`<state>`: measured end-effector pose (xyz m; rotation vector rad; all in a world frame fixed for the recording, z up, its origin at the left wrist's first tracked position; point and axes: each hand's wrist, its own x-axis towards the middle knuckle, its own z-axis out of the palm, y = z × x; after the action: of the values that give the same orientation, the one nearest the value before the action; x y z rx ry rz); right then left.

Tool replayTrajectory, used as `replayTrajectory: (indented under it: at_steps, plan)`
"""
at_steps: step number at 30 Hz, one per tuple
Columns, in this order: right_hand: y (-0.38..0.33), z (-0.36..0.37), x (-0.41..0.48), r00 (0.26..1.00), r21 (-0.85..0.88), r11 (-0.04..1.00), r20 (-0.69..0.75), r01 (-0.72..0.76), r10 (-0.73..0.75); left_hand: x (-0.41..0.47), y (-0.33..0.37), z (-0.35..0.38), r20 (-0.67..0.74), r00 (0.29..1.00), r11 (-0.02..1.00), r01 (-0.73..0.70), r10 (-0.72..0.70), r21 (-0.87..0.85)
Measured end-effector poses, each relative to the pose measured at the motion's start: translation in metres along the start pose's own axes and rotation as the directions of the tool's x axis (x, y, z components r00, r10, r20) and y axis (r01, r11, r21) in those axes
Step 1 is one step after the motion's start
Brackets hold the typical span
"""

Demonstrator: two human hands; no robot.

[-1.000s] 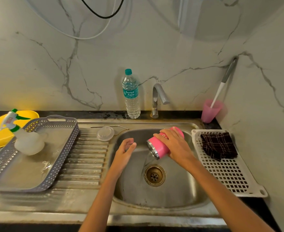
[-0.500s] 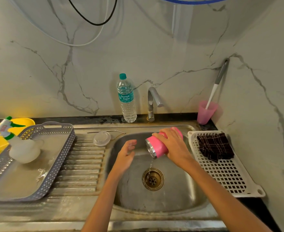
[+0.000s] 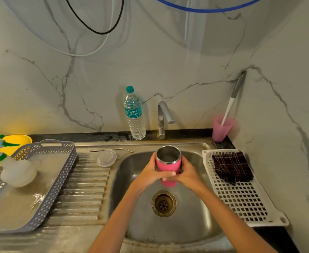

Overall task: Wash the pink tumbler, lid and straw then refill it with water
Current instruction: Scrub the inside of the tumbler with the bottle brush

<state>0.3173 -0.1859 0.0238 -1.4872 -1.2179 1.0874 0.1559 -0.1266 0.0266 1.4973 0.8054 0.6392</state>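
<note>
Over the middle of the sink (image 3: 195, 225), the pink tumbler (image 3: 169, 168) was held upright, gripped by the left hand (image 3: 150, 177) and right hand (image 3: 186, 177). The lid (image 3: 106, 158) and straw (image 3: 111, 150) were laid by the sink's back left edge, maybe unwashed; refilling was not done yet

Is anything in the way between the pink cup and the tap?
No, nothing visible is. The left hand and right hand hold the pink tumbler upright over the sink, and nothing shows between it and the tap behind.
</note>
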Motion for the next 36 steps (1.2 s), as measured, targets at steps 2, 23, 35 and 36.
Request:
replayTrajectory:
  at_steps: [2, 23, 35, 36]
  plan:
    - [0.0, -0.003, 0.002, 0.999, 0.0, 1.0, 0.043, -0.006, 0.006, 0.008, 0.002, 0.001, -0.001, 0.999, 0.999, -0.037, 0.038, 0.033]
    - [-0.057, -0.182, 0.133, 0.967, -0.944, 0.329, -0.099, -0.017, -0.234, 0.106, 0.017, 0.016, -0.099, 0.994, 0.998, -0.035, 0.04, 0.052]
    - [-0.067, -0.243, 0.171, 0.992, -0.805, -0.591, 0.018, -0.058, -0.122, 0.122, 0.013, 0.017, -0.081, 0.995, 0.998, -0.047, 0.05, 0.036]
    - [-0.067, -0.244, 0.172, 0.991, -0.792, -0.609, 0.034, -0.051, -0.128, 0.121, 0.011, 0.015, -0.078, 0.996, 0.998, -0.049, 0.052, 0.032]
